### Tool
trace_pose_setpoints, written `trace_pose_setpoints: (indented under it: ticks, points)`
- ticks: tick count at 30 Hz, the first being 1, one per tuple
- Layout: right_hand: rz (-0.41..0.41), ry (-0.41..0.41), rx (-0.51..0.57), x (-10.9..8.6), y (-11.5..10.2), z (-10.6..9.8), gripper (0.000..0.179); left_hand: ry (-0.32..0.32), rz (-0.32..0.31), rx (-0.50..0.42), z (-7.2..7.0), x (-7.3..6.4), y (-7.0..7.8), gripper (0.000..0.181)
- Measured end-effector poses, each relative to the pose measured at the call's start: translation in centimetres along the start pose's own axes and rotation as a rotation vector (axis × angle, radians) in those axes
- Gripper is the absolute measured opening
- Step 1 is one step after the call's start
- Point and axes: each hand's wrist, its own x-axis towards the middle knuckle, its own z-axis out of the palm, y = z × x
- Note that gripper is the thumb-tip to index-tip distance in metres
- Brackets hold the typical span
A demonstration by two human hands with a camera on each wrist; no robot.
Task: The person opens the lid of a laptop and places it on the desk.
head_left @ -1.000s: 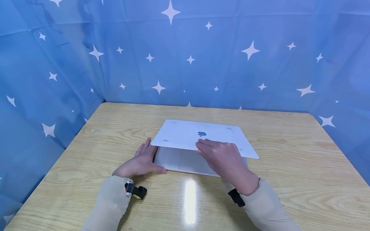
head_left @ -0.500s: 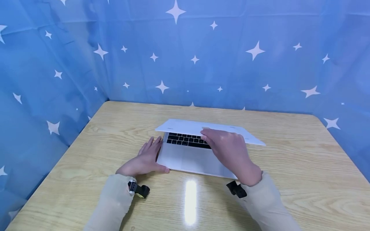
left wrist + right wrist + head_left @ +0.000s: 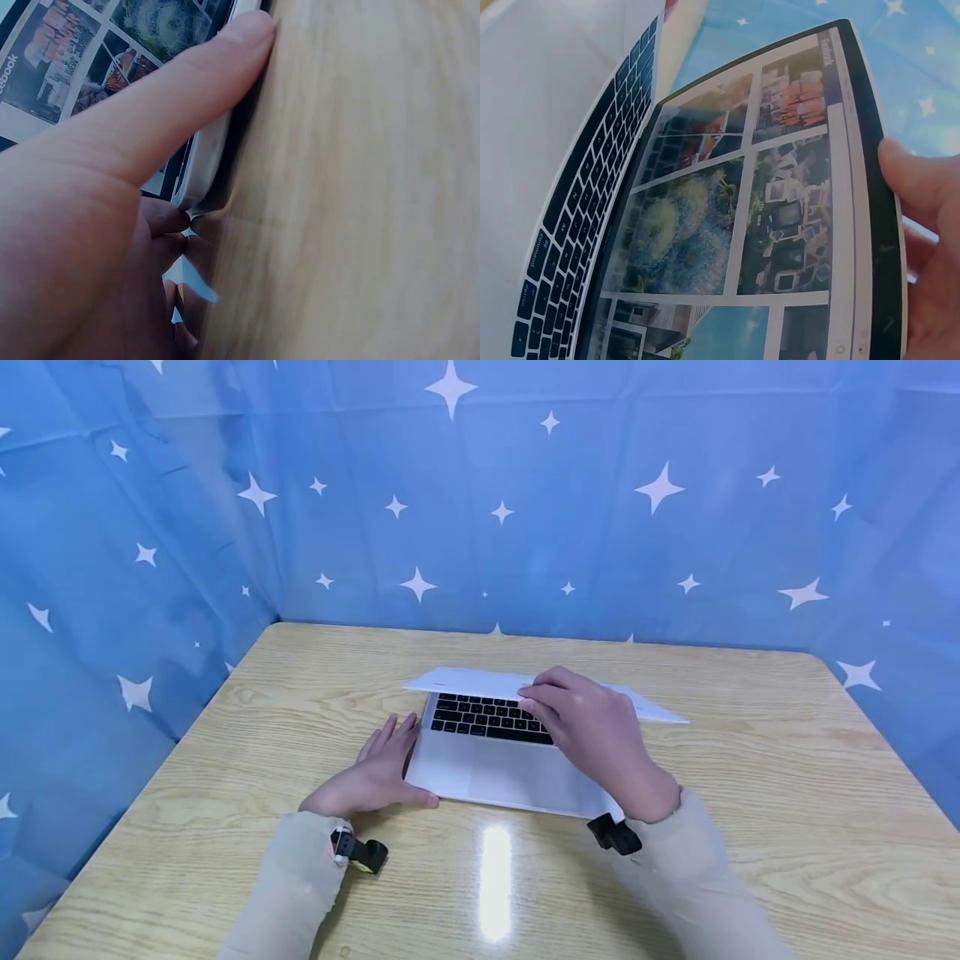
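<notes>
A white laptop (image 3: 495,772) lies in the middle of the wooden table (image 3: 750,793), partly open, with its black keyboard (image 3: 480,717) showing. My right hand (image 3: 573,714) grips the front edge of the lid (image 3: 465,680), fingers curled over it. In the right wrist view the lit screen (image 3: 735,217) shows a grid of pictures above the keyboard (image 3: 577,217), and my fingers (image 3: 922,187) hold the lid's rim. My left hand (image 3: 371,777) rests flat against the base's front left corner, fingers straight. The left wrist view shows its thumb (image 3: 165,97) pressed along the laptop's edge (image 3: 206,161).
Blue curtains with white stars (image 3: 525,510) close off the table on the left, back and right. A bright glare spot (image 3: 493,877) lies on the wood near the front edge. Bare tabletop spreads on both sides of the laptop.
My right hand has raised the lid from almost closed to partly open, uncovering the keyboard. The left hand has stayed at the base's corner.
</notes>
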Motion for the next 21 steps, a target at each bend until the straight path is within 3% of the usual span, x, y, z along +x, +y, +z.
trace_pose_setpoints:
  ticks: [6, 21]
  points:
    - [0.027, 0.036, 0.03, 0.9, 0.5, -0.1, 0.013, -0.013, -0.014, -0.027, -0.1, 0.1, -0.1, 0.116]
    - [0.086, 0.054, -0.101, 3.0, 0.9, -0.8, 0.021, -0.01, 0.006, -0.038, 0.1, 0.1, -0.4, 0.113]
